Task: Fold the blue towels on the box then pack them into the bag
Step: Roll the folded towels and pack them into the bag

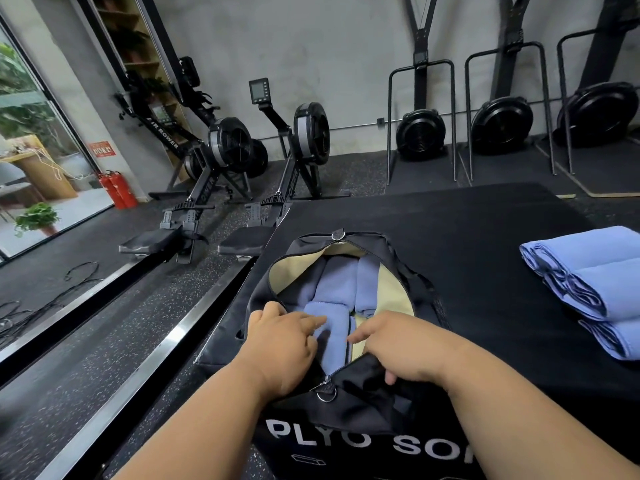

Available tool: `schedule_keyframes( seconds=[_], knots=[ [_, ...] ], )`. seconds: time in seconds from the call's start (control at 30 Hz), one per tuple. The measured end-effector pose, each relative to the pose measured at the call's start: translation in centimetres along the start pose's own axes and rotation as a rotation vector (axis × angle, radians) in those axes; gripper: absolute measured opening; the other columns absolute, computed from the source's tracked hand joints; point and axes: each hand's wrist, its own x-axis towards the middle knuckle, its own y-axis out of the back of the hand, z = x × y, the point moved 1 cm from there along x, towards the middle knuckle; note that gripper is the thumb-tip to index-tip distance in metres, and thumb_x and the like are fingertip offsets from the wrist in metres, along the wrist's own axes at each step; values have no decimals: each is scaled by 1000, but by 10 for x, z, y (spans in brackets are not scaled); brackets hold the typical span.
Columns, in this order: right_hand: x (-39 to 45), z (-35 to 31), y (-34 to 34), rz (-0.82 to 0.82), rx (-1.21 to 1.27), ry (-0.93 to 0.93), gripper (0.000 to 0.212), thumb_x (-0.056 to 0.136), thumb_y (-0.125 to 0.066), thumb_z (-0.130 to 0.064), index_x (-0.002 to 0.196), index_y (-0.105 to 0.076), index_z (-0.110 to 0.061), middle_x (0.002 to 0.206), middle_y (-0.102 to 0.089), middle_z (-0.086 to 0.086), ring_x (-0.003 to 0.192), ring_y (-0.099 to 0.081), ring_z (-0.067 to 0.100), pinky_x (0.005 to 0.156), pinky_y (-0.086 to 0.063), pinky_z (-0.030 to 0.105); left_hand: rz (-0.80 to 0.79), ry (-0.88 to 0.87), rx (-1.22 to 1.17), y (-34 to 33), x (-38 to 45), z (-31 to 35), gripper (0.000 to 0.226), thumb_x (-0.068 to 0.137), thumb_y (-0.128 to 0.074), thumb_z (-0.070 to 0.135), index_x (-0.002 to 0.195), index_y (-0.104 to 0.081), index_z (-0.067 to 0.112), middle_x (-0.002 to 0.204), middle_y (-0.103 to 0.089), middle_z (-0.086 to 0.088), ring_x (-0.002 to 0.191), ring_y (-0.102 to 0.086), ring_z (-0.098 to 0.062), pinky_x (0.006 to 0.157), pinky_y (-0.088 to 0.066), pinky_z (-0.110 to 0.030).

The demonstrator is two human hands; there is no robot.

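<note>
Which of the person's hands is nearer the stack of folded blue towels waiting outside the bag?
The right hand. It rests at the bag's open mouth, on the side facing the stack. The left hand is on the bag's far side, farther away.

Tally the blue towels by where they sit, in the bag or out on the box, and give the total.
Folded blue towels in the open black bag: 4, one far left, one middle, one right, one in front under both hands
Folded blue towels on the black box, stacked at right: 3, back, middle, front
Total: 7
</note>
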Motion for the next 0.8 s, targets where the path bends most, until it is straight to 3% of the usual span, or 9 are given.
schedule_keyframes(
  seconds=[0.1,0.2,0.23,0.3,0.4,0.57,0.7,0.8],
  knots=[
    [-8,6,12,74,63,-11,43,96,-44,-12,126,-72,-27,73,-67,-7,55,-62,8,58,-57,29,119,17,-31,9,-1,5,64,90,-24,39,146,-53,49,137,-58,29,111,-31,-11,88,-13,-31],
    [-26,5,23,229,176,-45,39,96,-43,-15,107,-75,-34,67,-70,-8,47,-61,8,40,-42,21,204,-14,-119,18,2,21,63,86,-25,37,137,-61,49,129,-60,30,115,-33,-8,90,-15,-29],
    [-31,7,29,304,216,-51,34,92,-45,-20,98,-77,-32,75,-74,-5,55,-66,17,42,-47,26,226,-31,-159,21,4,29,62,86,-26,37,134,-63,49,125,-61,31,115,-34,-7,91,-16,-28],
    [-39,14,39,462,260,-59,28,85,-48,-27,86,-76,-28,82,-75,-5,70,-70,28,67,-59,41,250,-72,-232,27,8,50,59,86,-27,37,129,-66,47,119,-63,30,117,-37,-6,94,-17,-26],
    [-48,36,54,630,323,-76,28,90,-51,-23,80,-75,-33,77,-74,-11,68,-68,18,71,-57,39,252,-135,-279,35,12,86,57,88,-28,37,127,-68,45,118,-65,27,117,-41,-9,96,-21,-28],
    [-75,77,81,843,364,-152,26,82,-49,-39,87,-70,-25,81,-71,-5,77,-69,26,77,-60,46,256,-232,-263,34,24,143,51,90,-35,40,128,-67,45,121,-68,24,114,-47,-11,100,-32,-35],
    [-94,116,106,984,454,-249,27,83,-51,-35,104,-67,-39,83,-72,-15,87,-70,17,86,-58,44,303,-290,-284,31,34,185,42,90,-44,44,122,-71,43,115,-70,21,110,-55,-12,100,-41,-37],
    [-109,143,125,1106,439,-337,36,90,-53,-31,125,-58,-37,105,-68,-9,99,-63,25,85,-50,42,229,-302,-307,26,42,218,45,89,-44,49,124,-72,41,113,-71,18,112,-56,-13,103,-42,-38]
  ],
)
